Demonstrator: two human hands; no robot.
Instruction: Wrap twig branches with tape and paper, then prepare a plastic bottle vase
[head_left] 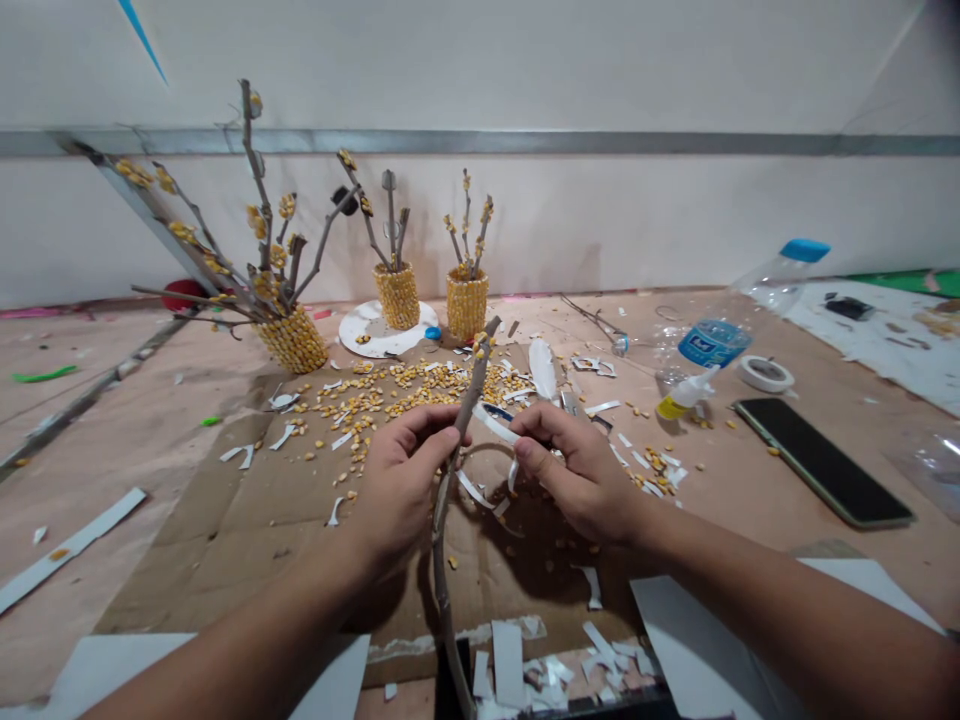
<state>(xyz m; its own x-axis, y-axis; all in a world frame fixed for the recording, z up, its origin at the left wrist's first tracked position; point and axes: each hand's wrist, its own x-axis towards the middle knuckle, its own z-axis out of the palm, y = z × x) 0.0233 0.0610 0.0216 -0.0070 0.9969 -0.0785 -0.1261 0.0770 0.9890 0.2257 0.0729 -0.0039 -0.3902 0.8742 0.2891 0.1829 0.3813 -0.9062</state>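
My left hand (401, 480) is closed around a thin brown twig (450, 500) that runs from the near edge up past my fingers, with a few corn kernels stuck near its tip. My right hand (581, 470) is closed in a pinch on a narrow white paper strip (495, 425) that curls beside the twig. Both hands hover over a sheet of brown cardboard (247, 520). Loose corn kernels (390, 392) lie scattered just beyond my hands.
Three kernel-covered pots with decorated twigs (294, 335) (397, 295) (466, 300) stand at the back. A glue bottle (686, 392), a lying plastic water bottle (739, 320), a tape roll (765, 373) and a black phone (821, 462) lie right. White paper scraps (525, 660) litter the near edge.
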